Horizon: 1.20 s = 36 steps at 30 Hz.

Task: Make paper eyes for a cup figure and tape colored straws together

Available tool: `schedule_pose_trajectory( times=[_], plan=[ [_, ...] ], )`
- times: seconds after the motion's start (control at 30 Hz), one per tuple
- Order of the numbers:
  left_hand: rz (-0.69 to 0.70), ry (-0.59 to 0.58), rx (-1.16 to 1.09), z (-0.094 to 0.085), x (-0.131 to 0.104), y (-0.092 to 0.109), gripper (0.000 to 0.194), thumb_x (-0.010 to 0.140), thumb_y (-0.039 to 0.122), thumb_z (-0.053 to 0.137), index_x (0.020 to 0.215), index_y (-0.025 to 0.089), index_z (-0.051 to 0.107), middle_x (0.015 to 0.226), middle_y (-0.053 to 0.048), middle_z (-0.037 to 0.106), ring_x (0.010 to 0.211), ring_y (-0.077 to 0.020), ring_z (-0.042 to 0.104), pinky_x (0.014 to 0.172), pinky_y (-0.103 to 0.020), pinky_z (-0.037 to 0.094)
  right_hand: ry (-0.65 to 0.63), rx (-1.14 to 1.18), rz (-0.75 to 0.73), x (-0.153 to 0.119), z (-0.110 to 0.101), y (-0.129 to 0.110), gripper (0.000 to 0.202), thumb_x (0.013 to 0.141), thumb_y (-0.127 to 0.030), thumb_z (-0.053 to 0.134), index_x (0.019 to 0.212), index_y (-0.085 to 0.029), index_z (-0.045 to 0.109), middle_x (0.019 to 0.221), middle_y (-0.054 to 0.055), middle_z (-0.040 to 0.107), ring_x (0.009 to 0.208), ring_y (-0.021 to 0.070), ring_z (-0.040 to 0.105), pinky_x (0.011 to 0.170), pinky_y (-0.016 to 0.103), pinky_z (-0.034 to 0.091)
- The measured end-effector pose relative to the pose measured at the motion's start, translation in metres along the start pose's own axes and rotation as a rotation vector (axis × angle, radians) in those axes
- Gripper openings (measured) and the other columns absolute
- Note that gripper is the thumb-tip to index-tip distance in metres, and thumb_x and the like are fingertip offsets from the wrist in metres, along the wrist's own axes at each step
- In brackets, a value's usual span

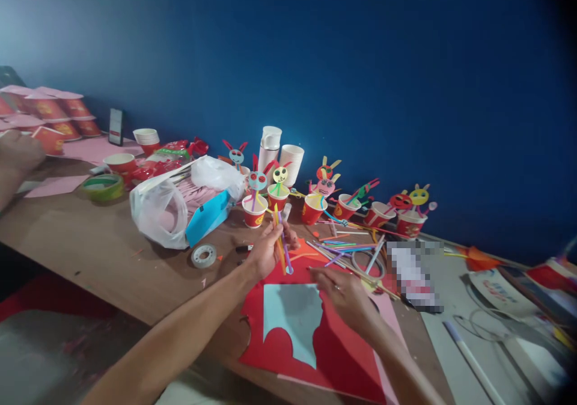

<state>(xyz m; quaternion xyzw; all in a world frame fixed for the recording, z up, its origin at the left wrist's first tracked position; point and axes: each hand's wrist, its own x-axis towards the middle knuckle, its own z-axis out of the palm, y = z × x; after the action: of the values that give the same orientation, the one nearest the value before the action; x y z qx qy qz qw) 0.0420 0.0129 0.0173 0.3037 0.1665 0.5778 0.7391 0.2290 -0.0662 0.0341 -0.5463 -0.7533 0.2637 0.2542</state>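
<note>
My left hand (269,250) is closed around a few thin straws (281,243), orange and purple, which stand nearly upright between its fingers. To the right, my right hand (336,288) is over the red paper, its fingers bent together; whether anything is between them is too small to tell. Below both hands, a light blue sheet (293,315) with curved cut-outs lies on the large red paper (351,357). Behind my right hand, loose colored straws (342,247) are scattered beside a ring of tape.
Red paper cups (255,211) with paper animal figures line the wall. A plastic bag (157,213) and a tape roll (204,256) sit at the left. Another person's hand (20,152) holds a cup at the far left. Stacked cups (47,109) stand behind it.
</note>
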Motion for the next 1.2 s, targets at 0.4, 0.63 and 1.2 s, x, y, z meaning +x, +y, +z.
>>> schedule_pose_trajectory(
  times=[0.4,0.63,1.2],
  plan=[
    [0.155,0.061,0.163,0.011,-0.011,-0.004,0.018,0.081,0.034,0.056,0.083,0.016,0.053,0.071,-0.002,0.064,0.073,-0.0154,0.063,0.074,-0.030,0.047,-0.126,0.756,0.128,0.025,0.070,-0.010,0.049,0.084,-0.055,0.042,0.068,-0.013,0.062,0.058,0.003,0.061,0.052,0.0103,0.052,0.051,0.023,0.037],
    [0.151,0.079,0.196,0.012,-0.012,-0.009,0.018,0.082,0.035,0.054,0.086,0.017,0.051,0.071,0.000,0.064,0.067,-0.0132,0.062,0.069,-0.027,0.047,-0.087,0.795,0.122,0.024,0.066,-0.003,0.040,0.083,-0.050,0.048,0.070,-0.014,0.060,0.058,0.001,0.060,0.049,0.0089,0.049,0.050,0.022,0.037],
    [0.205,0.027,0.171,0.020,-0.018,-0.010,0.014,0.086,0.032,0.047,0.083,0.020,0.042,0.058,0.006,0.046,0.043,-0.0059,0.045,0.044,-0.018,0.036,-0.122,0.699,0.079,0.021,0.069,-0.008,0.058,0.090,-0.054,0.029,0.063,-0.015,0.062,0.053,0.003,0.056,0.050,0.0111,0.048,0.052,0.024,0.037]
  ],
)
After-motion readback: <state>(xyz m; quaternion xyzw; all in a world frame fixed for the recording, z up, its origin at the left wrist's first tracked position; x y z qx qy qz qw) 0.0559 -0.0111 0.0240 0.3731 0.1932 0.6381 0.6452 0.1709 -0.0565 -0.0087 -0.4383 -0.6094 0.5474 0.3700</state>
